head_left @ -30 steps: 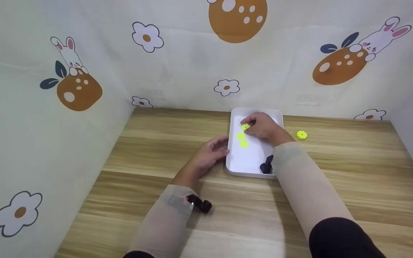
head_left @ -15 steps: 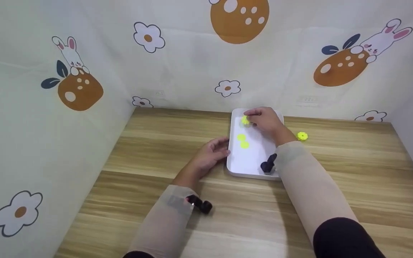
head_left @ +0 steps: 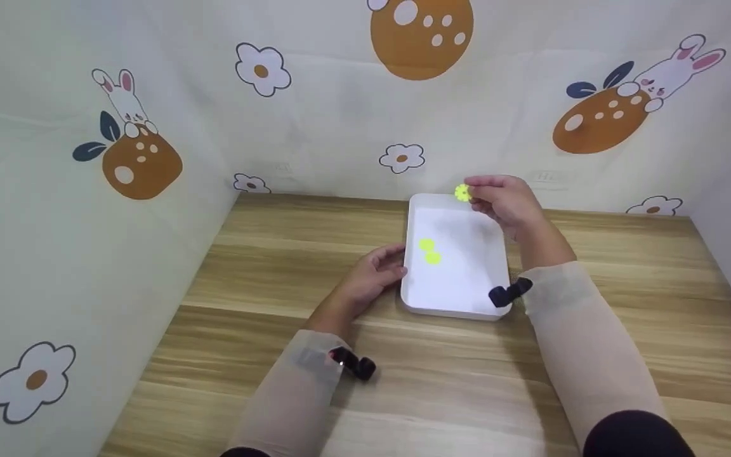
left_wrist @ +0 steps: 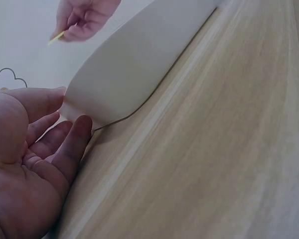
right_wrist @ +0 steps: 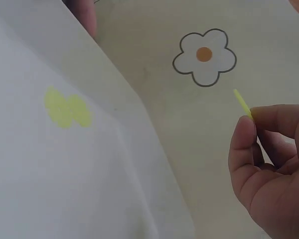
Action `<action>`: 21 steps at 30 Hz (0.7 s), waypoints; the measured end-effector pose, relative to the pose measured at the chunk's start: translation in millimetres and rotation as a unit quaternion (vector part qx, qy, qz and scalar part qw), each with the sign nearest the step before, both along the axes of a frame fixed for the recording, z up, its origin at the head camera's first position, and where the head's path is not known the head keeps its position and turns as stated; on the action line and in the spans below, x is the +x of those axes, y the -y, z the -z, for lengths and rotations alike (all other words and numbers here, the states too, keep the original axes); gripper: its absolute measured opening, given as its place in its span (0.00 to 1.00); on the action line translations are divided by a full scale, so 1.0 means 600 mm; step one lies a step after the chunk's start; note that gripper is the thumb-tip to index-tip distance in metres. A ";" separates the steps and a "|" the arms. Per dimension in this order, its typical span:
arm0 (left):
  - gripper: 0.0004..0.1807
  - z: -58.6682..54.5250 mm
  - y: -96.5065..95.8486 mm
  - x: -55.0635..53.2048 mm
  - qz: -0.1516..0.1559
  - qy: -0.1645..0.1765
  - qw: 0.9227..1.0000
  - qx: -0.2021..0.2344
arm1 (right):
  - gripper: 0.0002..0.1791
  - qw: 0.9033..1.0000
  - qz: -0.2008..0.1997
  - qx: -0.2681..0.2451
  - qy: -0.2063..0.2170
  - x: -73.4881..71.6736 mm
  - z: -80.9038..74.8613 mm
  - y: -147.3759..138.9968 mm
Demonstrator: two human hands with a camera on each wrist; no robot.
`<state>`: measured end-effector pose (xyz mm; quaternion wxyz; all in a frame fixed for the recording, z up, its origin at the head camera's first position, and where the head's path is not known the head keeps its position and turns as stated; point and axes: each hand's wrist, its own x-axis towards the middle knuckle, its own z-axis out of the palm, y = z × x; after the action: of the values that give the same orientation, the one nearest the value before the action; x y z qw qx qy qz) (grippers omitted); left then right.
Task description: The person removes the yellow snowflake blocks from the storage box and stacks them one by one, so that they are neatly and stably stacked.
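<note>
In the head view my right hand [head_left: 508,200] pinches a yellow notched disc [head_left: 462,193] by its edge, over the far rim of a white tray [head_left: 451,289]. The right wrist view shows that disc [right_wrist: 242,102] edge-on between thumb and finger. Two more yellow discs [head_left: 433,258] lie flat together in the tray, left of its middle. At the tray's left side, my left hand [head_left: 372,279] rests its fingertips against the outer wall. In the left wrist view its thumb [left_wrist: 79,132] and fingers are spread at the tray wall [left_wrist: 134,55].
The wooden table [head_left: 264,254] carries the tray near its back edge. A cloth with flowers and rabbits [head_left: 334,114] hangs behind and at the left. A small black camera sits on each wrist, the right one [head_left: 510,293] overlapping the tray's near right corner.
My right hand has lifted the yellow disc from inside the tray and carried it right and back. The disc on the table at right is now hidden behind my right arm. Left hand unchanged.
</note>
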<state>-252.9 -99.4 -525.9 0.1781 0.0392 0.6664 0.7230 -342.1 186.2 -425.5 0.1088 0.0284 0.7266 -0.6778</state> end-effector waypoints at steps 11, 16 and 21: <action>0.33 0.004 0.001 0.001 -0.003 0.000 1.000 0.001 | 0.23 0.999 0.027 -0.030 -0.002 0.065 0.024 -0.106; 0.34 0.003 0.001 0.001 0.000 -0.002 1.000 0.002 | 0.22 0.997 0.060 -0.053 0.005 0.078 0.039 -0.151; 0.33 0.002 0.000 0.001 0.000 -0.002 1.000 0.009 | 0.24 0.994 0.088 -0.062 0.016 0.080 0.053 -0.177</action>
<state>-252.6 -99.4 -527.2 0.1762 0.0424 0.6605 0.7286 -294.2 292.3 -457.3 0.0618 0.0968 0.6761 -0.7278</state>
